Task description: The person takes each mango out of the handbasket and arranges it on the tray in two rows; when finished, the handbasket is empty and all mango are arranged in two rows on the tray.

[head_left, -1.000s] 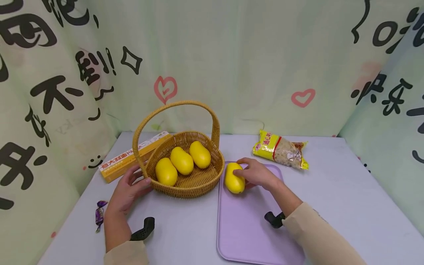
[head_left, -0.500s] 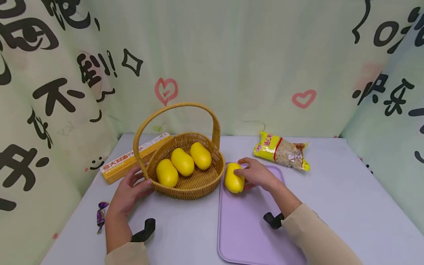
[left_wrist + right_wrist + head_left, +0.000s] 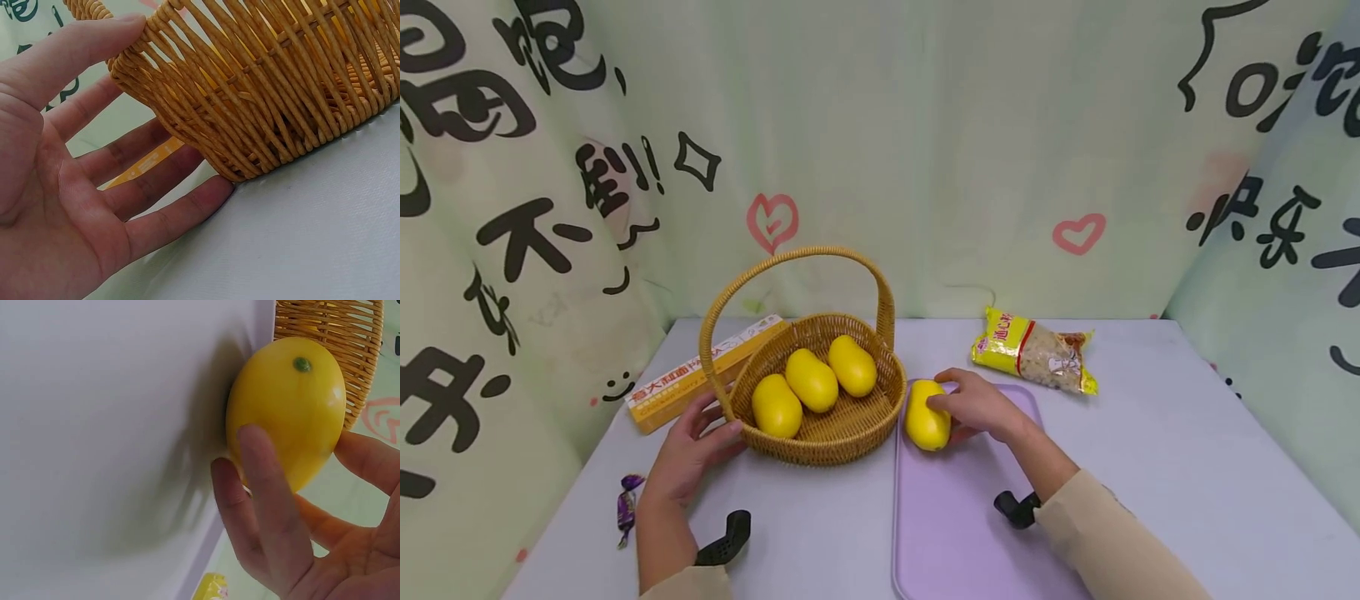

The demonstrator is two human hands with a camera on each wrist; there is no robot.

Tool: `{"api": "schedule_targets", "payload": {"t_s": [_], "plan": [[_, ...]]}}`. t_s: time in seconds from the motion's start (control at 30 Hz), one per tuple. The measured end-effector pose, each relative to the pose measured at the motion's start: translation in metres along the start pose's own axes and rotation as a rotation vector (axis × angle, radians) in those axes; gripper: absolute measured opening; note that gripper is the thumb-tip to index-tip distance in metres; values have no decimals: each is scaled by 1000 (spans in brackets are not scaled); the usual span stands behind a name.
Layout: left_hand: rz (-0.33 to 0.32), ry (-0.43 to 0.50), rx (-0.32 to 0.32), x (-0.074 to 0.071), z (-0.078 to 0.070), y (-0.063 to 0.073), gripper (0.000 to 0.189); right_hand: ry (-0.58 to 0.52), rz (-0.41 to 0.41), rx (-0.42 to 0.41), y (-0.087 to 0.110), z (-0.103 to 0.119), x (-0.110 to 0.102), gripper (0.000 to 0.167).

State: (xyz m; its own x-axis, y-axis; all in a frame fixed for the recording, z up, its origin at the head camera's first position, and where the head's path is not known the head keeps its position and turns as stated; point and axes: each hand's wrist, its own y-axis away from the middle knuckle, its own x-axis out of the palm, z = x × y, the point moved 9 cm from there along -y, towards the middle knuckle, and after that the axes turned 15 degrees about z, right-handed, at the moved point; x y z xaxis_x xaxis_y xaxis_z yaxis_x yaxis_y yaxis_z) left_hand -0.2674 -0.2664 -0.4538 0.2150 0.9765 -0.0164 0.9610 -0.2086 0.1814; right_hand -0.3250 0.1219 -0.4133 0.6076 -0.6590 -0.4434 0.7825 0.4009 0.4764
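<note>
Barely anything has shifted: right hand point(image 3: 973, 406) keeps its fingers curled round the mango point(image 3: 927, 415) on the tray point(image 3: 955, 533), left hand point(image 3: 688, 450) flat-fingered against the basket point(image 3: 820, 446) holding 3 more.

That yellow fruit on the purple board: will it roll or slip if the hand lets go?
The fruit is a smooth, glossy oval, so it probably rolls sideways easily on the flat board. The shiny skin looks slippery; the right hand wraps it with curled fingers. It seems firm.

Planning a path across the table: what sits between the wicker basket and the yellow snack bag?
In the head view, between the basket and the snack bag lie bare tabletop and the purple tray's far edge.
</note>
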Motion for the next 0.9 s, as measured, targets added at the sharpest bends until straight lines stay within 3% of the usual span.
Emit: {"api": "schedule_targets", "payload": {"t_s": [0.9], "plan": [[1, 3, 1, 1, -2, 0, 74, 45, -25, 40, 3, 4, -4, 61]]}}
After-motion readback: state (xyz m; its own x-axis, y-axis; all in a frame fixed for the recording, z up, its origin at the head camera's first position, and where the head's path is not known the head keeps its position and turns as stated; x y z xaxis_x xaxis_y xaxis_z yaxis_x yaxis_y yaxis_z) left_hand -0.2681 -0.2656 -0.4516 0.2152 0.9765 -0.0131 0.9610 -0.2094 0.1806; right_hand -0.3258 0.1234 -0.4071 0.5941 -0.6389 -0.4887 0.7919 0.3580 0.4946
